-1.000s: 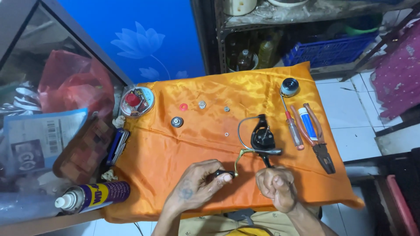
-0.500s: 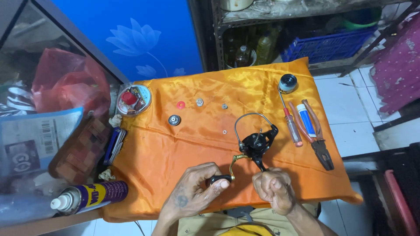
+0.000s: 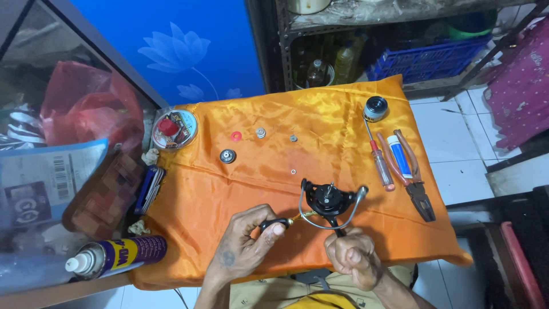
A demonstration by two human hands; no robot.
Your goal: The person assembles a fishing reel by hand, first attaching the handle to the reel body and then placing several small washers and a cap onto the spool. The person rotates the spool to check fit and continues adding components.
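Both forearms are bare with no sleeves, the left hand [image 3: 246,243] bears a small dark tattoo on its back just behind the grip, the right hand [image 3: 351,257] carries no rings, and yellow clothing shows below them.
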